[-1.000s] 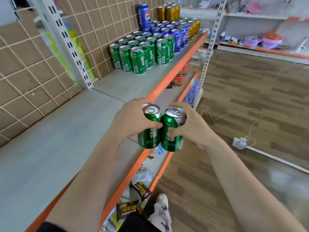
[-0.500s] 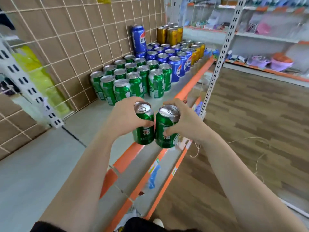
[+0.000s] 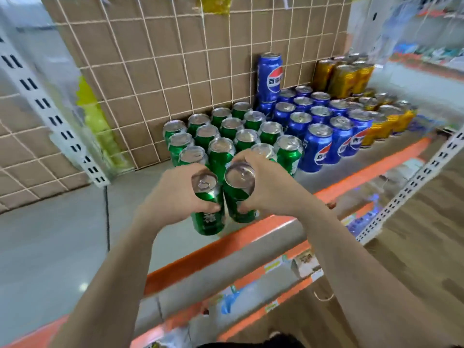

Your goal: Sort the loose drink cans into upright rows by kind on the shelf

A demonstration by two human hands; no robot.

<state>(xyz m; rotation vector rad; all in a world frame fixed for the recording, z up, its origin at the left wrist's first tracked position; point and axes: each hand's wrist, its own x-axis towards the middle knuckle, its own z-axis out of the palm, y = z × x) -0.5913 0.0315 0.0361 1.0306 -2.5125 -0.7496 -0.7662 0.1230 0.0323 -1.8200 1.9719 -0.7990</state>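
- Well along, judging by the shelf [image 3: 62, 234]: a green block [image 3: 227, 136] of upright cans already standing in tidy rows against the wire grid [image 3: 175, 71].
- Right of the green block and touching it: blue cans [image 3: 321, 131] in upright rows, with a tall blue can [image 3: 270, 76] at the back.
- Further right of the green block, beyond the blue: gold cans [image 3: 344, 76], taller ones behind and shorter ones in front, seemingly upright, though blurred.
- Left of the green block: a stretch of grey shelf.
- Left to do, as a judgement: setting down the two green cans now in hand, most likely as a new front row of the green block. No telling about further loose cans out of view.
- Left grip [image 3: 175, 197]: closed round the left green can [image 3: 208, 219], fingers wrapped behind its side, thumb across the front.
- Right grip [image 3: 271, 189]: closed round the right green can [image 3: 238, 177], fingers over the far side near the rim, thumb low on the front.
- Both held cans upright, side by side, touching or very nearly so.
- Both just in front of the green block, near the orange front edge [image 3: 226, 249] of the shelf.
- Resting on the shelf or hanging just above it: cannot tell.
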